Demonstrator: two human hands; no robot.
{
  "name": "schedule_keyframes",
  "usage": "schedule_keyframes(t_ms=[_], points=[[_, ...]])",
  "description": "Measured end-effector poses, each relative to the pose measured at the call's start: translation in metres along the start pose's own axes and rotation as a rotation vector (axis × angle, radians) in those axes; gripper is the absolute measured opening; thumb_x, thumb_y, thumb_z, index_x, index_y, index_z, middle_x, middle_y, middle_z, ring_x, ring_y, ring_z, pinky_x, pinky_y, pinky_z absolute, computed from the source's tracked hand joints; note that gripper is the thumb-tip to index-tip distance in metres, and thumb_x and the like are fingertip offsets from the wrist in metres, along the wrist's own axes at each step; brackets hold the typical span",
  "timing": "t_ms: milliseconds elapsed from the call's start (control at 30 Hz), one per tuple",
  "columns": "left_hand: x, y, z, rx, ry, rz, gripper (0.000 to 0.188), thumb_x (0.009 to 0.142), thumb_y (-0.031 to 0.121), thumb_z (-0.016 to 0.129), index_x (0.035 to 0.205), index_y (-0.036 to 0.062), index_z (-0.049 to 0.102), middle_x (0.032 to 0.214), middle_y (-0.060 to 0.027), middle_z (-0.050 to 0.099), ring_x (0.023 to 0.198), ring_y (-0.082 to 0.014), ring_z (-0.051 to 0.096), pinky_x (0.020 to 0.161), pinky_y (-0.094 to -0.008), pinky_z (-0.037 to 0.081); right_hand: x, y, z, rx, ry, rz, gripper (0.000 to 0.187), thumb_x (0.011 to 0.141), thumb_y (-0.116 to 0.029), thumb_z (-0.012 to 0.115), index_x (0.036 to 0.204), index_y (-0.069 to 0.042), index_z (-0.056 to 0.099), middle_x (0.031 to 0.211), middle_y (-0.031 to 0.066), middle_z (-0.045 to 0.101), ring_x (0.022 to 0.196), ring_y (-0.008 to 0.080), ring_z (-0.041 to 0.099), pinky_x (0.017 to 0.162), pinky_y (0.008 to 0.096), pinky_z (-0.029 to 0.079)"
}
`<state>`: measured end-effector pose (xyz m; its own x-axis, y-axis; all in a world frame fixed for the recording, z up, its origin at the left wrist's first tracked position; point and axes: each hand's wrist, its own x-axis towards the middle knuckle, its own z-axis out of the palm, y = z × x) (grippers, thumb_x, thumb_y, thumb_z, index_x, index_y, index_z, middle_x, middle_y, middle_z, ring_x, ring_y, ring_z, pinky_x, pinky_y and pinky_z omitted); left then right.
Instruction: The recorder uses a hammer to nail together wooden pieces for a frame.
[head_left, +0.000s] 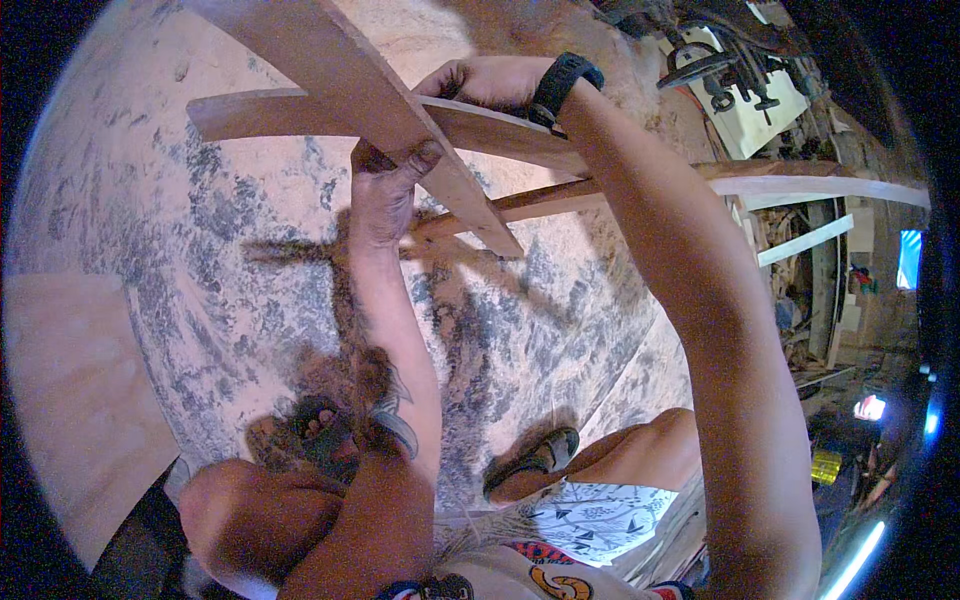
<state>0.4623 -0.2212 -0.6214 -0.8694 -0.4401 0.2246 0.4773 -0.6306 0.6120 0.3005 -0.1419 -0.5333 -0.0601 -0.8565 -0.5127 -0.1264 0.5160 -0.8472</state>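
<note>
My left hand (385, 195) grips the lower edge of a wide reddish wooden plank (350, 75) that slants from the top down to the middle. My right hand (485, 82), with a black wristband (562, 85), holds a second curved wooden board (270, 112) that crosses behind the first one. A thinner wooden strip (560, 198) runs to the right beneath them. All pieces are lifted above a dusty grey floor (180, 230).
My sandalled feet (535, 462) stand on the floor covered with sawdust. A pale flat board (70, 400) lies at the left. Clamps and tools (725, 60) hang at the upper right, with planks and clutter (810, 240) along the right side.
</note>
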Motion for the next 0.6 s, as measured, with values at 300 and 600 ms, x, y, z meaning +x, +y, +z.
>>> schedule_keyframes(t_ms=[300,600], points=[[0.002,-0.005,-0.012,0.023,-0.009,-0.043,0.053,0.072,0.018,0.085,0.115,0.0013,0.06,0.106,-0.0032,0.066,0.101,-0.017,0.06,0.094,-0.0329,0.044,-0.032,0.007,-0.015,-0.167,0.024,0.144,0.042,0.075,0.003,0.061,0.117,0.002,0.064,0.097,-0.0006,0.069,0.082,0.0078,0.061,0.077,0.0242,0.051],[0.0,-0.011,-0.01,-0.047,0.012,-0.042,0.053,0.073,0.015,0.084,0.119,0.0017,0.06,0.108,-0.0044,0.066,0.102,-0.0166,0.06,0.095,-0.0322,0.044,-0.01,0.012,-0.014,-0.212,0.048,0.049,0.044,0.076,0.006,0.056,0.119,0.003,0.064,0.102,0.0024,0.069,0.087,0.0088,0.062,0.081,0.0244,0.052]])
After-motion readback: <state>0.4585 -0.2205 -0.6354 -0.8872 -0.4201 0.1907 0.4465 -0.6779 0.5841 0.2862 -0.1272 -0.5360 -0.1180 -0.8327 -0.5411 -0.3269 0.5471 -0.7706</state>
